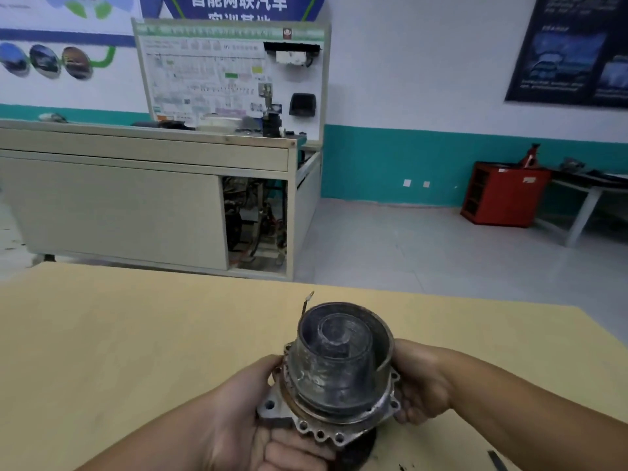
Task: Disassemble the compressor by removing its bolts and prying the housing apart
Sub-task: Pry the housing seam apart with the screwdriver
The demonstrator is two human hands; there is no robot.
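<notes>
The compressor (334, 372) is a grey metal part with a round cylindrical top and a flange with several empty bolt holes along its lower edge. A thin wire sticks up from its far left side. It is lifted above the yellow table (119, 334), with a dark round base under it. My left hand (251, 423) holds it from the left and below, fingers curled under the flange. On the other side, my right hand (421, 385) grips the flange and housing.
A dark flat tool (496, 459) lies on the table at the lower right edge. Beyond the table stand a beige training bench (142, 185) with a display board, a red cabinet (503, 195) and a grey table at the far right.
</notes>
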